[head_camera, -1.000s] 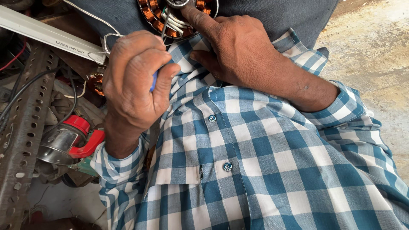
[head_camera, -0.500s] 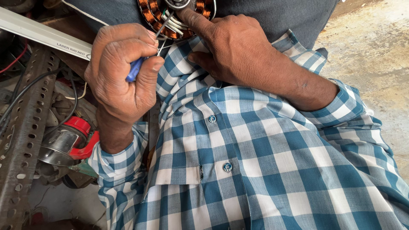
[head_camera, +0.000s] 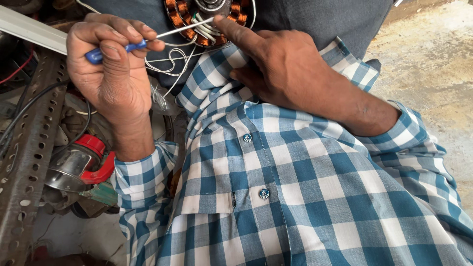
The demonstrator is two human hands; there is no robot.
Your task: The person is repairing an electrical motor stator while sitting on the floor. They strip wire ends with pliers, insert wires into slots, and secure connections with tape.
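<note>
— What's over by the left hand [head_camera: 111, 74]?

— Beyond it, a perforated metal angle bar [head_camera: 29, 148], and below the wrist a red-and-chrome fitting [head_camera: 81, 165]. The hand itself is closed around a blue-handled screwdriver [head_camera: 148, 39], thumb across the handle.

— And the shaft?

— It runs rightward from the fist to the copper-wound stator [head_camera: 197, 15], which sits in the person's lap just above both hands. The tip is in among the white wires [head_camera: 204, 30] there.

— The right hand [head_camera: 281, 74]?

— Fingers mostly curled, holding nothing I can see; the forefinger stretches up to touch the stator's lower edge, right beside the screwdriver tip. The checked shirt [head_camera: 305, 182] fills the space under that hand.
</note>
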